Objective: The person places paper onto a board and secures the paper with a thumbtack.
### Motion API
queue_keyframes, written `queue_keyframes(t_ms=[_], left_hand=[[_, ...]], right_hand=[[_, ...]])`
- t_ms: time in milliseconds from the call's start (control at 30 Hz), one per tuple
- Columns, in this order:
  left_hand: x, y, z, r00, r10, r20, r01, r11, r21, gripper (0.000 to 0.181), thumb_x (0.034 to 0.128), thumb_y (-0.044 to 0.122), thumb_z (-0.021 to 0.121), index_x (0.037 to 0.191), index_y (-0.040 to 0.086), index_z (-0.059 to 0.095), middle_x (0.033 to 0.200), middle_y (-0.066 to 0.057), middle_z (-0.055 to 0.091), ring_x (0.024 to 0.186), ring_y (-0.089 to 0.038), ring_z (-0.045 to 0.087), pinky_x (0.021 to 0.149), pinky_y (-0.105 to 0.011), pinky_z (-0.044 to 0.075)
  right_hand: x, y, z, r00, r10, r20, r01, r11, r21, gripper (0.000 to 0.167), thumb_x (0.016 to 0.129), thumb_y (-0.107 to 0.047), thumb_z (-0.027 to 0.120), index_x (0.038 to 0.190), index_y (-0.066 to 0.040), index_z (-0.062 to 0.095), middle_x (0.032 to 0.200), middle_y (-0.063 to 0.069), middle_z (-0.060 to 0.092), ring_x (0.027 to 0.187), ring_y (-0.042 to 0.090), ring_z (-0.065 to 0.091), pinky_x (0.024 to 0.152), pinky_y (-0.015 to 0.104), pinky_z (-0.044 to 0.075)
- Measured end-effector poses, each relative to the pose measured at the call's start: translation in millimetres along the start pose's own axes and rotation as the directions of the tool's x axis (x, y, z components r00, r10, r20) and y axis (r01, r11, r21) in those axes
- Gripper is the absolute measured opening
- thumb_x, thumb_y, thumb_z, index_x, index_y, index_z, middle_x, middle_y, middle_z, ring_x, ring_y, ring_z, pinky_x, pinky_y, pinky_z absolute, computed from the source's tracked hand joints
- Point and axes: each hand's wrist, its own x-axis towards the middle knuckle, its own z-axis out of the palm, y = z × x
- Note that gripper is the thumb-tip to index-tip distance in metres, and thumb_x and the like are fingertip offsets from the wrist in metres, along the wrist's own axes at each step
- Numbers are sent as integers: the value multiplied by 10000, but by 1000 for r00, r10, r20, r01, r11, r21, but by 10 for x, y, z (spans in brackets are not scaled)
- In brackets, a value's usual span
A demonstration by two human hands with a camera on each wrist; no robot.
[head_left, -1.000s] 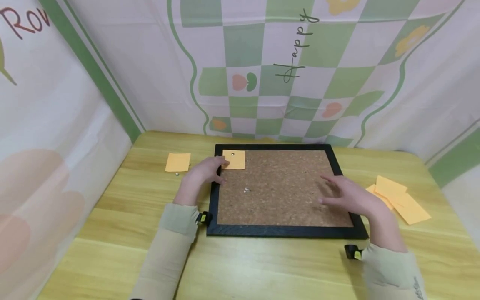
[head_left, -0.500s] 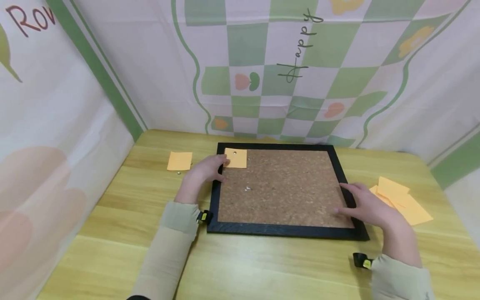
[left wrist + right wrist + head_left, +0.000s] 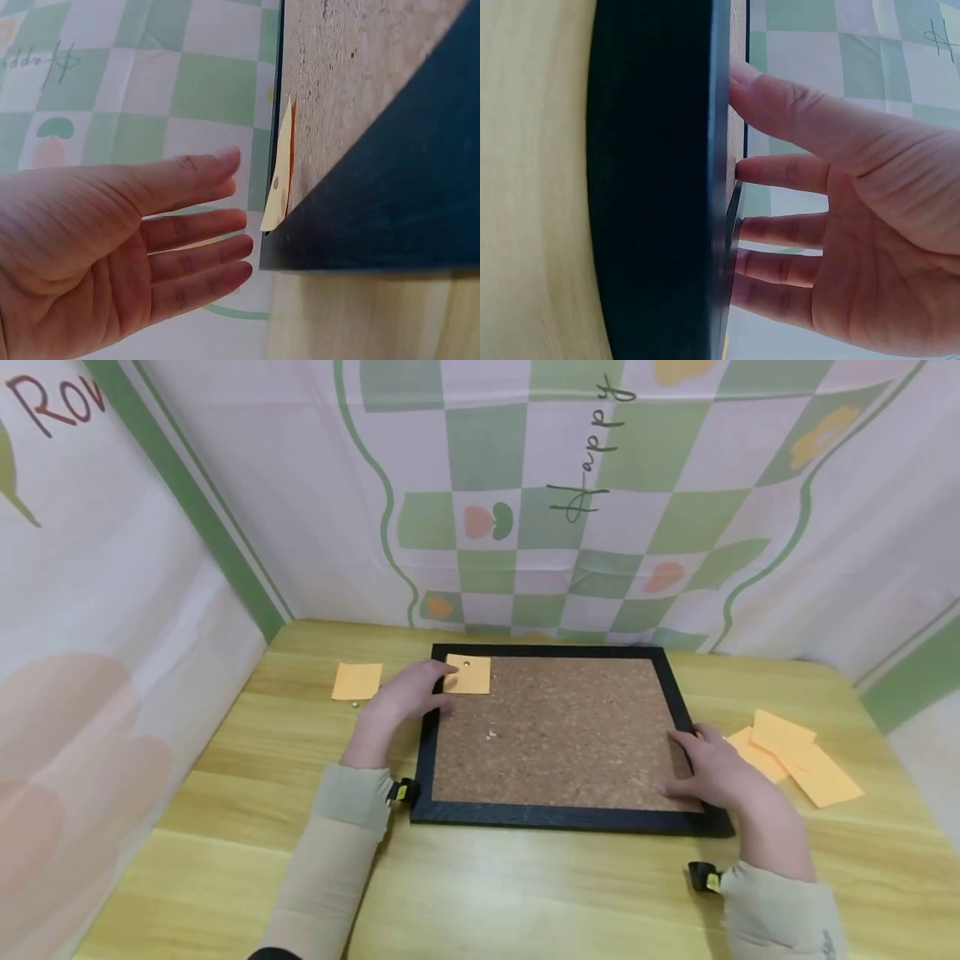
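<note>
A cork board [image 3: 570, 735] with a black frame [image 3: 551, 818] lies on the table. An orange sticky note [image 3: 474, 681] sits at its far left corner with a silver pushpin [image 3: 467, 664] in it; the note's edge lifts in the left wrist view. My left hand [image 3: 401, 697] hovers over the frame's left side near the note, its fingers [image 3: 202, 229] extended and holding nothing. At the right side of the frame, my right hand [image 3: 720, 768] spreads over the edge. Its thumb and fingertips appear to touch the board, fingers [image 3: 784, 229] fairly straight.
Left of the board lies another sticky note [image 3: 357, 682], with a small silver pin [image 3: 355, 705] just in front. Several overlapping sticky notes [image 3: 787, 747] lie to the right. Small whitish bits [image 3: 492, 735] are on the cork. A patterned curtain [image 3: 555, 527] hangs behind the table.
My right hand has moved from above the cork to the right and down, onto the frame's right edge. My left hand has barely moved, rising slightly beside the pinned note.
</note>
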Motion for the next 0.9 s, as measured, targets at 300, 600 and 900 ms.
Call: queue_keyframes(t_ms=[300,600,900], left_hand=[[-89,17,-24,991,119,-63,-122,992,-45,534,1001,285,614,1474,77,478,1488,-140,525,1365,-321,510,1139,-464,429],[-152,-545,-136,972,-76,-221,42,988,-152,439,1007,260,588,1402,76,543,1422,-155,579,1269,-351,571,1066,-518,475],[-216,-1095,-93,890,-328,-316,272,939,-209,582,997,186,586,1471,-62,357,1513,-340,335,1392,-500,343,1156,-584,357]], right_hand=[[-12,-17,-9,1000,14,6,-14,1000,9,934,784,-381,832,1419,151,402,1416,491,276,1249,644,344,1017,717,366],[-12,-19,-13,1000,18,15,-18,1000,-3,935,786,-405,825,1424,139,411,1416,491,274,1251,647,345,1010,713,377],[-15,-50,-16,999,39,27,-39,999,0,936,785,-414,825,1421,136,414,1421,493,258,1241,662,351,991,717,390]])
